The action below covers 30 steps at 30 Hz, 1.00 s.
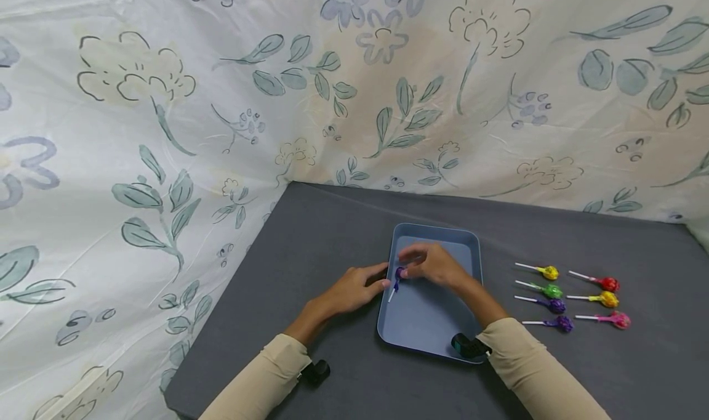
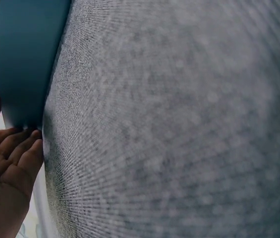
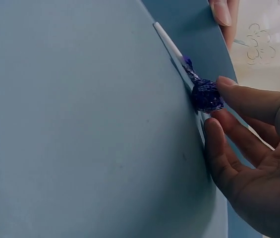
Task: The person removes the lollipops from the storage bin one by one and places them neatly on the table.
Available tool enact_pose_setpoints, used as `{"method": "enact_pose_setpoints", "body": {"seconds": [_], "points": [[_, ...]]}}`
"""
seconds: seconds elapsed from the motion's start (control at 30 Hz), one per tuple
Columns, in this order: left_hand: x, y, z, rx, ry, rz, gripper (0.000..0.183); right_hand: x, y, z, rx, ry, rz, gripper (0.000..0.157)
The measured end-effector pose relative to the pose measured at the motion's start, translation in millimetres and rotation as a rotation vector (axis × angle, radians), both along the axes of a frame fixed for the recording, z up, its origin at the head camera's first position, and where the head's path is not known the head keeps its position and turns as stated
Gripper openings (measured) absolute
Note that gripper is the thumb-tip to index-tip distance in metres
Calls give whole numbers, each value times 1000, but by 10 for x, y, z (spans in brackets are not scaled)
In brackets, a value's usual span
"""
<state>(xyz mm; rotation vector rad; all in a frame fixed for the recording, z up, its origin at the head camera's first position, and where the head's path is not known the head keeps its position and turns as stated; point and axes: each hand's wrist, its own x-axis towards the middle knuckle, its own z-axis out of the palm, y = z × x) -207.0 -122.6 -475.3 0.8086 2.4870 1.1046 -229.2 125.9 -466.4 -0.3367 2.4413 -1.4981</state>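
A blue rectangular tray lies on the dark table. My left hand holds its left edge, thumb over the rim and fingers against the outer wall. Inside the tray, along that left wall, lies a lollipop in a purple wrapper, its white stick pointing toward me. Over the tray, my right hand has its thumb tip at the candy head. Its other fingers are spread, a fingertip just beside the head.
Several wrapped lollipops lie in two columns right of the tray: yellow, green, purple, another purple, red, a second yellow and pink. A floral cloth hangs behind the table.
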Motion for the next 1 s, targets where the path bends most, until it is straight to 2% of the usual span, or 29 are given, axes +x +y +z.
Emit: {"method": "enact_pose_setpoints", "body": {"seconds": [0.2, 0.53, 0.77, 1.0], "points": [[2, 6, 3, -7, -5, 2, 56, 16, -19, -4, 36, 49, 27, 31], [-6, 13, -11, -1, 6, -6, 57, 36, -1, -16, 46, 37, 19, 28], [2, 10, -3, 11, 7, -1, 57, 101, 69, 59, 24, -5, -45, 30], [18, 8, 11, 11, -2, 8, 58, 176, 160, 154, -11, 18, -84, 34]]}}
